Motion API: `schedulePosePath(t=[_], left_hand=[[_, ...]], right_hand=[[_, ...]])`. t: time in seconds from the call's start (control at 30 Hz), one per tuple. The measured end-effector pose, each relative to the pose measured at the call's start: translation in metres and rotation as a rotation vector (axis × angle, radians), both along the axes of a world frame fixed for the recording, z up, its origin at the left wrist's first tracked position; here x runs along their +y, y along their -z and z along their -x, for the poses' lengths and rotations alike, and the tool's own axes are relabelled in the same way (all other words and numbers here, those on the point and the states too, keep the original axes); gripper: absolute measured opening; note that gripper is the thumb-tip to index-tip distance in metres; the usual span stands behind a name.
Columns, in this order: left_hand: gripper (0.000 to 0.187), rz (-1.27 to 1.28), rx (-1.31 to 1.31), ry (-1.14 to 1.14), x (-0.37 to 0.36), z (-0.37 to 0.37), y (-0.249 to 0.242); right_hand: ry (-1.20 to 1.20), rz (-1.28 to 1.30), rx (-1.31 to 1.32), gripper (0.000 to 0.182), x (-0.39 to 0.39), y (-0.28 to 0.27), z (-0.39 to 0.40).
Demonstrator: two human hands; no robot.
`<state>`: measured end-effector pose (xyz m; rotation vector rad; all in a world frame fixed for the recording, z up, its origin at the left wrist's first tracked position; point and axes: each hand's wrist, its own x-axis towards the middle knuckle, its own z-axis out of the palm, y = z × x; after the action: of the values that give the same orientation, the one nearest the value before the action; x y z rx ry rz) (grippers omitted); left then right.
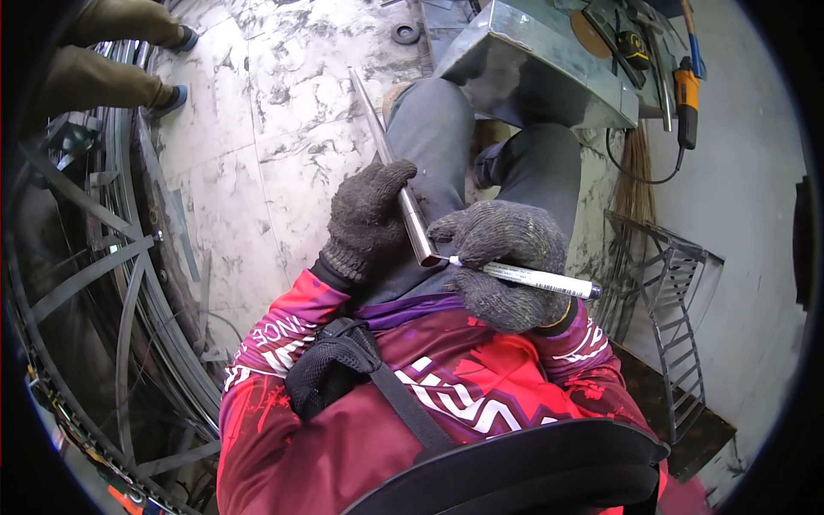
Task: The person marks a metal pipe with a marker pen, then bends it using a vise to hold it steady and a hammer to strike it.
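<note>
My left hand [367, 210], in a dark knitted glove, is closed around a shiny metal tube [412, 215]. The tube slants from the floor side beyond my knee down to its near end by my lap. My right hand [508, 257], gloved the same way, grips a white paint marker [549, 280]. The marker's tip points left, right at the tube's near end, and its dark rear end sticks out to the right.
A metal box [524, 69] stands in front of my knees. Beyond it lie a tape measure [633, 48] and an orange-black power tool [687, 101] with its cord. Metal strips [129, 249] fill the left side. Another person's legs [107, 73] are at the upper left. A slatted metal frame [674, 335] leans at right.
</note>
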<state>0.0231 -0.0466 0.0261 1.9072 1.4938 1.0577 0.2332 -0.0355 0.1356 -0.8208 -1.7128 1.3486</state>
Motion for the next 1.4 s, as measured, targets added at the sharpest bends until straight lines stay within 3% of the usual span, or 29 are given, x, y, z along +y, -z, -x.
schedulePosePath(t=[0.3,0.4,0.5,0.6,0.7,0.77,0.87,0.9,1.0,1.03,1.2,1.33,1.4], left_hand=[[0.054,-0.001,-0.03,0.002,0.0,-0.001,0.003],[0.054,0.013,-0.012,-0.001,0.0,-0.001,-0.001],[0.054,0.029,-0.036,-0.005,-0.002,-0.002,0.002],[0.054,0.054,-0.043,-0.006,-0.002,-0.002,0.003],[0.055,-0.03,-0.039,-0.006,-0.002,0.0,0.003],[0.055,0.13,-0.149,0.033,-0.002,0.004,0.009],[0.054,-0.031,0.028,0.108,0.025,0.022,-0.011],[0.044,-0.05,-0.019,0.079,0.036,0.024,-0.022],[0.031,-0.152,0.059,-0.064,0.07,0.04,-0.042],[0.022,-0.073,0.028,-0.088,0.076,0.042,-0.063],[0.02,-0.239,0.152,-0.019,0.105,0.057,-0.116],[0.016,-0.16,-0.189,0.003,0.116,0.056,-0.125],[0.021,0.006,-0.136,0.019,0.114,0.063,-0.134]], right_hand=[[-0.014,-0.017,-0.005,0.02,-0.001,0.003,-0.005],[-0.093,-0.062,-0.219,0.046,-0.004,0.011,-0.018],[-0.089,-0.123,-0.174,0.044,-0.001,0.005,-0.009],[-0.037,-0.015,-0.012,0.023,0.003,-0.009,0.0],[-0.107,-0.044,-0.048,0.023,0.007,-0.011,0.001],[-0.021,-0.068,0.014,0.023,0.01,-0.012,0.008],[0.041,-0.322,-0.136,0.025,0.026,-0.011,0.013],[0.054,-0.367,-0.2,0.026,0.032,-0.016,0.018],[0.144,-0.347,-0.119,0.024,0.045,-0.024,0.034],[0.139,-0.413,-0.109,0.023,0.051,-0.03,0.036],[0.163,-0.457,0.021,0.028,0.073,-0.06,0.049],[0.188,-0.36,0.187,0.027,0.076,-0.061,0.051],[0.192,-0.34,0.18,0.026,0.068,-0.065,0.043]])
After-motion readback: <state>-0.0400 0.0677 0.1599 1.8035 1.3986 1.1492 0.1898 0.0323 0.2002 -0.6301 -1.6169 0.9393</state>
